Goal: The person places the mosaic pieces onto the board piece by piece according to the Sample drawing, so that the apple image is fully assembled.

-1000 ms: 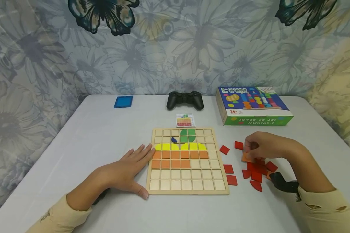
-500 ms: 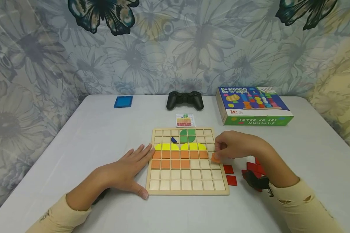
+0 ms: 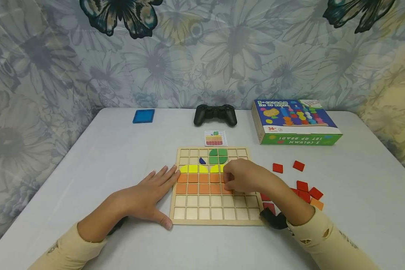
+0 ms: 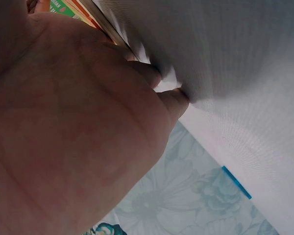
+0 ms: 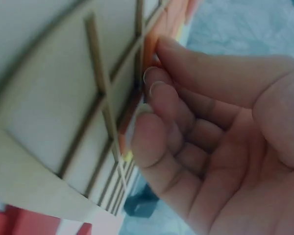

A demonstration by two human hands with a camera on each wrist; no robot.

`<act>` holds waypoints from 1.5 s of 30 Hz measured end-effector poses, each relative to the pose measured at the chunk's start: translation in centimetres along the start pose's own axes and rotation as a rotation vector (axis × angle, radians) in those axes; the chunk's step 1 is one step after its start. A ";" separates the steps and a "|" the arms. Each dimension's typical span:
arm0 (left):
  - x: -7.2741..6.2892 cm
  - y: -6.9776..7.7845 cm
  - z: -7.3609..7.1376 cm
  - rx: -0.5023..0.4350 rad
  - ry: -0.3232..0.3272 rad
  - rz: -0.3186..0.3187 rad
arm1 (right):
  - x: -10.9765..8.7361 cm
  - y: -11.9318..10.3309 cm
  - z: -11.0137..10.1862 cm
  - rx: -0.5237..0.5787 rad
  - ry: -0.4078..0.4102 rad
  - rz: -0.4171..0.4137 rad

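A wooden grid board point(image 3: 219, 222) lies on the table with yellow, green, blue and orange pieces in its cells. My left hand point(image 3: 148, 198) rests flat at the board's left edge, fingers spread and fingertips at the frame. Over the right half of the board, my right hand point(image 3: 244, 176) has thumb and fingertips bent together at an orange square tile point(image 3: 227, 190), at the right end of the lower orange row. In the right wrist view the thumb meets an orange tile point(image 5: 151, 46) at a cell; the fingers partly hide it.
Red tiles point(image 3: 303, 196) and an orange tile point(image 3: 317, 204) lie loose right of the board. Behind it are a small pattern card point(image 3: 215, 138), a black game controller point(image 3: 215, 114), a blue square tray point(image 3: 143, 116) and a toy box point(image 3: 295, 122).
My right hand has moved left from the loose pile to the board, carrying an orange tile to the lower orange row. The left hand stays at the board's edge.
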State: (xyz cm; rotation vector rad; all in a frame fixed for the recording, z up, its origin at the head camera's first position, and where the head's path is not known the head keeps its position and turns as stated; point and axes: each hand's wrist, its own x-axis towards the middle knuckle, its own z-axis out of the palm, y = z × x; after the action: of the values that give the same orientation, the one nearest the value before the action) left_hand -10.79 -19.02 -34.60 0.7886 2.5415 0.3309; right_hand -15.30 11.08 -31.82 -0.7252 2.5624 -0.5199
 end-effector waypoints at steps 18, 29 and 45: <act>0.0 0.0 -0.1 -0.007 -0.007 -0.002 | -9.8 7.4 -2.0 0.016 0.100 0.171; 0.3 0.1 0.1 0.001 -0.013 -0.020 | -14.3 13.6 -1.4 -0.016 0.053 0.363; 0.2 0.2 0.0 -0.001 -0.016 -0.034 | -14.0 14.1 -0.9 -0.015 0.127 0.331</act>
State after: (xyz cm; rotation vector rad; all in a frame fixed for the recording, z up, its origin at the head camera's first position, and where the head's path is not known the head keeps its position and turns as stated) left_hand -10.82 -18.71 -34.62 0.7439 2.5364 0.3134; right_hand -10.57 30.35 -33.41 -0.2684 2.7299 -0.4494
